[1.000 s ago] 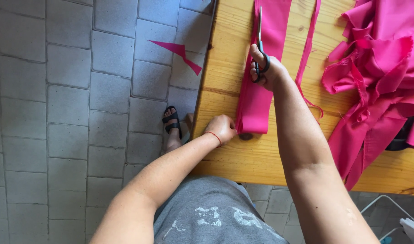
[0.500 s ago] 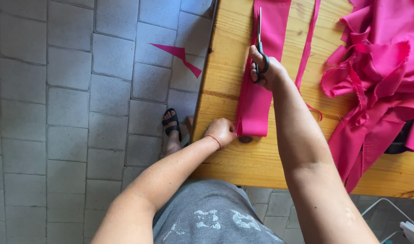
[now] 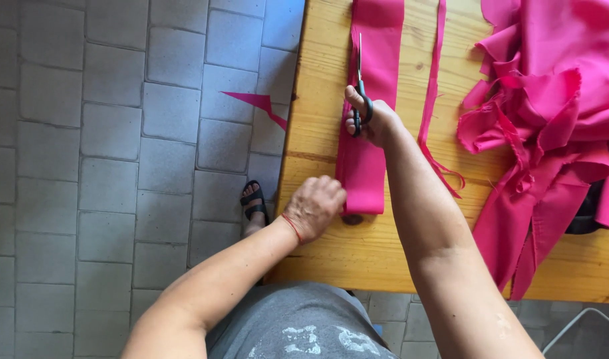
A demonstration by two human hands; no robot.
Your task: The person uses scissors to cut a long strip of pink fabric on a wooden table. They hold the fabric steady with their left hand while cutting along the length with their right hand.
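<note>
Black-handled scissors [image 3: 359, 93] are being gripped by the right hand [image 3: 374, 119], blades lying along the left edge of the pink strip [image 3: 371, 100]. The strip's near end is being pinned by the closed left hand [image 3: 315, 207] near the tabletop [image 3: 317, 133] edge, where bare wood is lying open. Since a moment earlier, the left hand has been shifted slightly toward the strip.

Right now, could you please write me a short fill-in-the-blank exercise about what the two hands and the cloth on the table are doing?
1. The right hand holds black-handled ____ over the wide pink fabric strip.
2. The left hand rests at the strip's near end on the ____ table.
3. A pink fabric scrap lies on the grey paved ____.

Missing words: scissors; wooden; floor
</note>
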